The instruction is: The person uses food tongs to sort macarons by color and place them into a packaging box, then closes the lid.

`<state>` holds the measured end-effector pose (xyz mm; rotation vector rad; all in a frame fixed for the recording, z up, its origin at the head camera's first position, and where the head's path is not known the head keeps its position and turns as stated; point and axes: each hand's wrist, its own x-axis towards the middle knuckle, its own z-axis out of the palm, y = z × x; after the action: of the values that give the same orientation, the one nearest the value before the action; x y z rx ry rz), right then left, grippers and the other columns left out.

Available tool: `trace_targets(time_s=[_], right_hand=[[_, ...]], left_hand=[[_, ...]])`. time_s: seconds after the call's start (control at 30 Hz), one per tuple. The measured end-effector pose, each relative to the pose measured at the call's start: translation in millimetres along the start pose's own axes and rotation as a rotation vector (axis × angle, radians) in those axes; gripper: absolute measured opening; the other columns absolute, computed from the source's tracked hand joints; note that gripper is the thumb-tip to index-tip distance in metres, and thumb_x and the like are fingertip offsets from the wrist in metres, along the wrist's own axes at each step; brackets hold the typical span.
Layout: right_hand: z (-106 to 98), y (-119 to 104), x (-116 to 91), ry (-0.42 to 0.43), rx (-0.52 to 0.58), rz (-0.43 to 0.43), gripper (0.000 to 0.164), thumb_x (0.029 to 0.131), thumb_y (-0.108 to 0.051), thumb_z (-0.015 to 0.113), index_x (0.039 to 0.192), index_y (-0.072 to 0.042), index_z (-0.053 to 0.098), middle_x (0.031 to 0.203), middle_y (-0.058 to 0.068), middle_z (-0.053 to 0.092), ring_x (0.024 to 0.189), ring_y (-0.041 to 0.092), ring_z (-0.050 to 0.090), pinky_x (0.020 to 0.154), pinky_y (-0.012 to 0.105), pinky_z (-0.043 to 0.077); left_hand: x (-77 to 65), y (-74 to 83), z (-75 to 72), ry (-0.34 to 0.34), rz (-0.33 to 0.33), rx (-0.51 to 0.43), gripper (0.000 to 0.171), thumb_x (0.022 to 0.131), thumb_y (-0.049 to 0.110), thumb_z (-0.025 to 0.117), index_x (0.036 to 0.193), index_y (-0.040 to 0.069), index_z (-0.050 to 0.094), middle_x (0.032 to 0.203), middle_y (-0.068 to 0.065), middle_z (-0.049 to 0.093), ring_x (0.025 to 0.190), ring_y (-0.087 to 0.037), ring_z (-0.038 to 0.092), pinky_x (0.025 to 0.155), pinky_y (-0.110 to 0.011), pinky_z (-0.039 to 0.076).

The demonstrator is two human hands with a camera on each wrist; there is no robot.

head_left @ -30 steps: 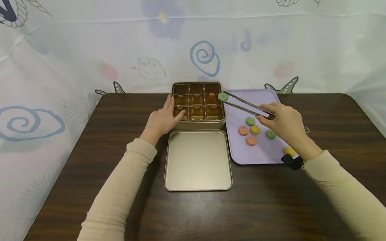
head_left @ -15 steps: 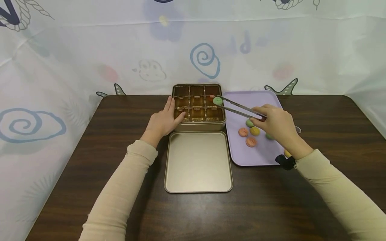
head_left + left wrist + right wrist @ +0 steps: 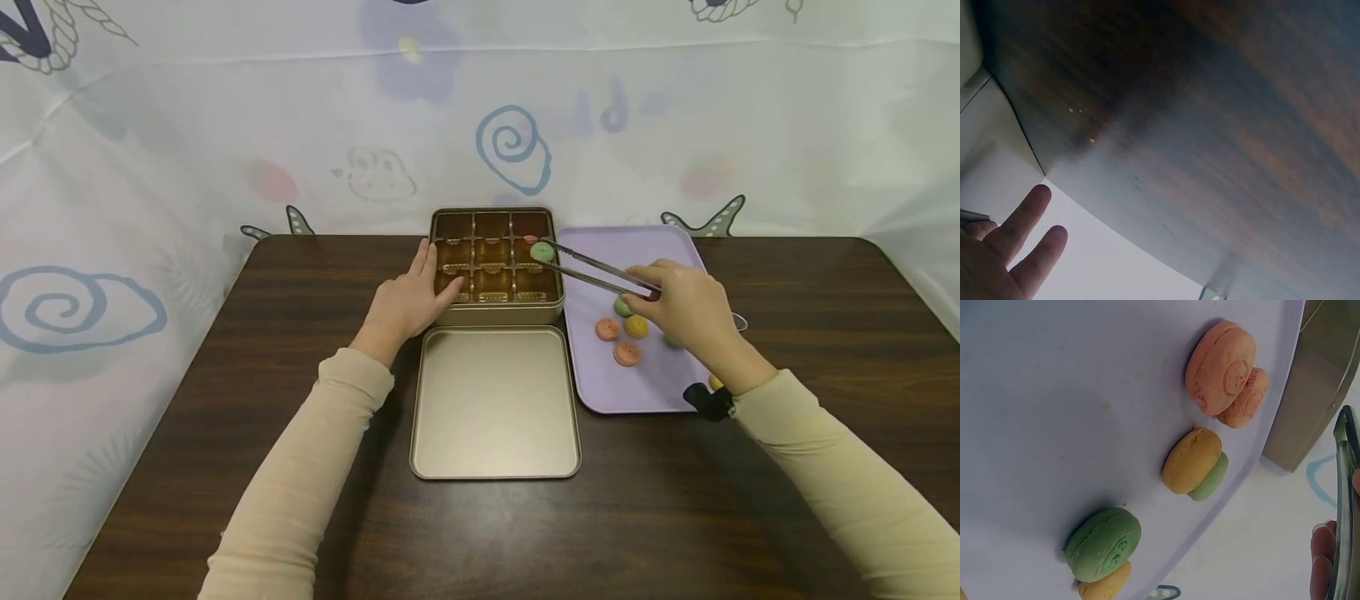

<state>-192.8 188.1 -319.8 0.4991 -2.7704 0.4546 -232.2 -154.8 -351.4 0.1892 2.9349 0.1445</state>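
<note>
My right hand [image 3: 686, 312] grips metal tongs [image 3: 600, 265], whose tips pinch a green macaron [image 3: 542, 252]. That macaron hangs over the right column of a gold tin [image 3: 498, 315] with a divided brown insert. Close behind it, a pinkish macaron [image 3: 530, 239] shows in the insert, partly hidden. My left hand [image 3: 405, 308] rests against the tin's left side with fingers extended, the thumb over its front-left part. In the right wrist view the tongs [image 3: 1342, 506] and some fingers [image 3: 1322, 559] show at the right edge. The left wrist view has the left fingers [image 3: 1035, 262] spread.
A lilac tray [image 3: 600, 392] right of the tin bears several pink, yellow and green macarons, some partly behind the right hand. In front of the tin lies a flat gold lid [image 3: 495, 404]. A patterned white cloth [image 3: 300, 108] hangs behind the dark wooden table [image 3: 480, 542].
My right hand has moved left, bringing the tongs and green macaron from the tin's right edge to over its right column. Little differs over the last half second. The left hand stays put.
</note>
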Motion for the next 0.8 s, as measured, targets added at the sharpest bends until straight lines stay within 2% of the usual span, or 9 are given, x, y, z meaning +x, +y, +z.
trace_targets(time_s=[0.47, 0.63, 0.8], right_hand=[[-7.2, 0.2, 3.8, -0.088, 0.031, 0.054, 0.042, 0.085, -0.028, 0.07, 0.119, -0.003, 0.067, 0.098, 0.016, 0.07, 0.071, 0.025, 0.066, 0.05, 0.041, 0.045], [-11.6, 6.3, 1.2, -0.073, 0.043, 0.012, 0.041, 0.084, -0.024, 0.071, 0.117, -0.001, 0.066, 0.09, 0.017, 0.069, 0.065, 0.023, 0.063, 0.049, 0.037, 0.043], [-17.2, 17.5, -5.3, -0.047, 0.018, -0.035, 0.037, 0.082, -0.024, 0.072, 0.112, -0.003, 0.066, 0.079, 0.011, 0.067, 0.06, 0.018, 0.056, 0.048, 0.032, 0.038]], left_hand=[[0.9, -1.4, 0.4, 0.003, -0.001, 0.002, 0.082, 0.097, 0.065, 0.015, 0.154, 0.01, -0.006, 0.162, -0.006, -0.007, 0.044, -0.019, 0.04, 0.044, -0.028, 0.031], [1.1, -1.8, 1.0, 0.009, -0.001, -0.01, 0.083, 0.097, 0.065, 0.016, 0.154, 0.01, -0.006, 0.163, -0.006, -0.006, 0.043, -0.018, 0.039, 0.045, -0.028, 0.032], [1.0, -0.8, 1.0, -0.002, -0.004, -0.013, 0.083, 0.096, 0.066, 0.015, 0.154, 0.011, -0.007, 0.162, -0.005, -0.008, 0.042, -0.017, 0.037, 0.045, -0.029, 0.032]])
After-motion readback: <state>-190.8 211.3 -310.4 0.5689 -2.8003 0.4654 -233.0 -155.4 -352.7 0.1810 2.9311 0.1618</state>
